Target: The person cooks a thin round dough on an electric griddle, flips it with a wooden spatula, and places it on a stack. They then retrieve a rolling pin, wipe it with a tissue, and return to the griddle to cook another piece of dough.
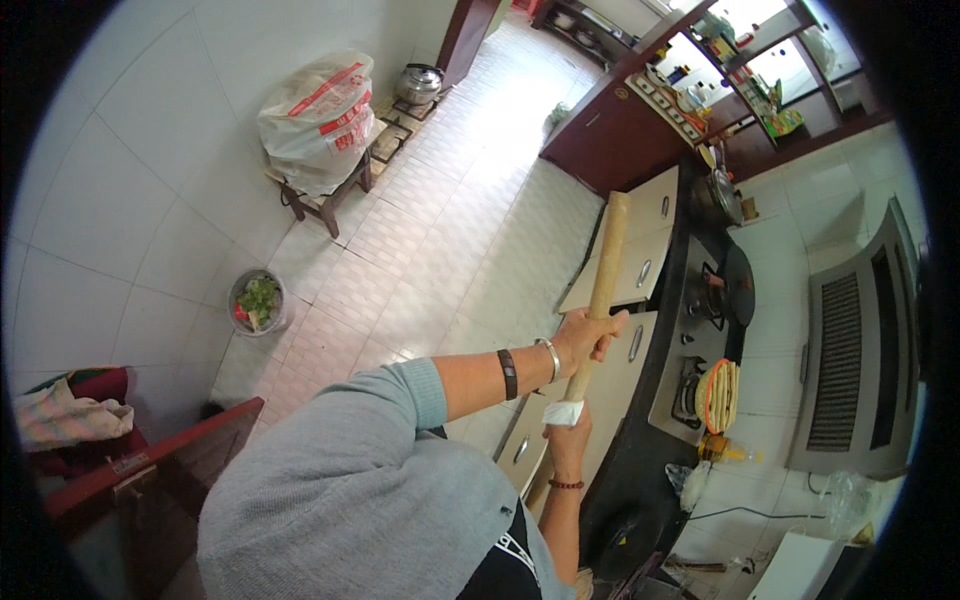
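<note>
A long wooden rolling pin (609, 255) is held up at a slant in front of the cabinets. My left hand (581, 341) is closed around its lower half, with a dark band and a silver bangle on that wrist. Below it, my right hand (568, 435) grips a white cloth or paper (562, 413) around the pin's lower end. The wrapping hides the tip of the pin. Red beads circle my right wrist.
Along the right runs a black counter (637, 442) with a gas stove (679, 375), a basket of pale sticks or rolls (722, 396) and an oil bottle (724, 449). Leftward stand a waste bin (259, 301), a bag-covered stool (322, 127) and a kettle (418, 84).
</note>
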{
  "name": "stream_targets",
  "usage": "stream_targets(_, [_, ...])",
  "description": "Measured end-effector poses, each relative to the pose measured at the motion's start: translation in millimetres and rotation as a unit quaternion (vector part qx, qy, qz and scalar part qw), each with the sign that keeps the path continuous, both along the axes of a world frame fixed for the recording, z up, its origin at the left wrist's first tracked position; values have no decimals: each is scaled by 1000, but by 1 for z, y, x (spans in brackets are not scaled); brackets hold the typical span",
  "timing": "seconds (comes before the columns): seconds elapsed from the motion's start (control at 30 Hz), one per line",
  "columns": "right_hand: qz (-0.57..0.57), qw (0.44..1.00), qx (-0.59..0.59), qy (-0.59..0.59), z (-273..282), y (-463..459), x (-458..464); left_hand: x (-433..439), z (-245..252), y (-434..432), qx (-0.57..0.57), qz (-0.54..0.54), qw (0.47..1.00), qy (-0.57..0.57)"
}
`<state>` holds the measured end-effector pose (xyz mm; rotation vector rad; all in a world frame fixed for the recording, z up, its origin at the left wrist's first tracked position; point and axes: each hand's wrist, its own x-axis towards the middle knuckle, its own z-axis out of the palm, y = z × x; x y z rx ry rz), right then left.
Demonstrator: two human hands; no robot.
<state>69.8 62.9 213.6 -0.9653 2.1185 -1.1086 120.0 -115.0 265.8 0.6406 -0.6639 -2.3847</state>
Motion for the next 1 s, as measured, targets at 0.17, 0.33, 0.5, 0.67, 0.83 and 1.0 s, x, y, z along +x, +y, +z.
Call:
stream_targets(0.17, [-14,990,76,114,-37,44,0,18,-4,-46,17,87,995,-38])
stream_targets(0.33, [2,987,90,136,-64,96,-11,34,-7,-77,16,127,991,-46])
stream_targets(0.5, [0,992,71,102,-79,106,-32,13,-12,-62,7,115,993,-40])
stream_targets(0.67, [18,992,11,121,-50,54,-50,-33,-14,-5,4,44,999,-14])
stream_targets(0.83, [-24,992,-105,69,-1,-25,-74,-80,-5,44,7,-7,999,-50])
stream_targets(1.0, [-15,985,11,171,-3,7,-117,-119,-9,24,28,51,997,-48])
